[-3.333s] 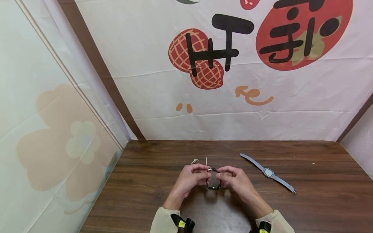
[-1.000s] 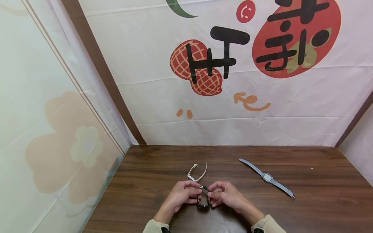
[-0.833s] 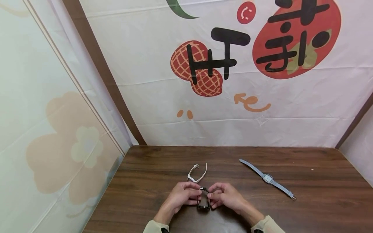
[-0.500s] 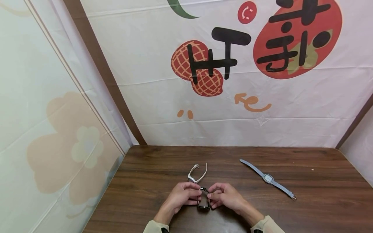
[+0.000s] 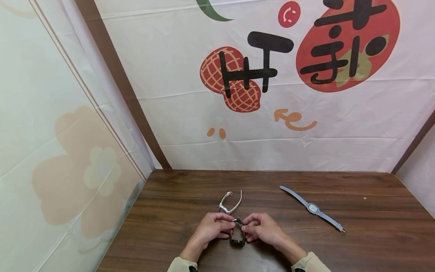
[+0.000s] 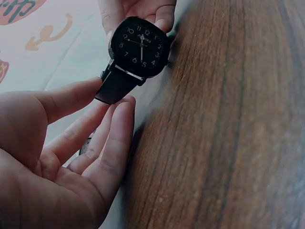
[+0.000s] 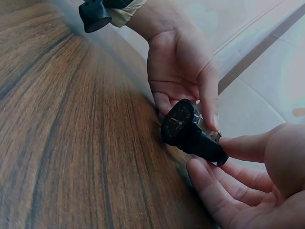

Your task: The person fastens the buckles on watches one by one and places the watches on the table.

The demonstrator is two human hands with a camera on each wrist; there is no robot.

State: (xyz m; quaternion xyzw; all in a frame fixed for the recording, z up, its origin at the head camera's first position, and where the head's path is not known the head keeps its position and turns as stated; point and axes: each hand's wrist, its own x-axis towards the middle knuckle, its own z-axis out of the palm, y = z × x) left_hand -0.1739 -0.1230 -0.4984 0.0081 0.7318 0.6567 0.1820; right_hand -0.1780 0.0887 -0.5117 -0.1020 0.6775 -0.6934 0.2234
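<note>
Both hands hold a black wristwatch (image 5: 237, 243) between them, low over the middle of the table. My left hand (image 5: 211, 229) pinches one side of its strap, and my right hand (image 5: 264, 229) pinches the other. The strap forms a narrow loop, with the case on the side nearest the person. In the left wrist view the round-cornered black dial (image 6: 140, 47) with pale numerals faces the camera. Seen from the right wrist, the strap (image 7: 207, 146) bends back from the case between the fingertips. Fingers hide parts of the strap.
Just behind the left fingers a white wristwatch (image 5: 223, 208) stands with its strap ends apart. Farther right, a light blue wristwatch (image 5: 312, 208) lies stretched out on the brown wooden table (image 5: 170, 211). A printed cloth (image 5: 190, 151) hangs behind the table's back edge.
Since the oldest frame, both hands and the black watch have come nearer the person, uncovering more of the white watch. Over the last second, hands and watch stay almost still.
</note>
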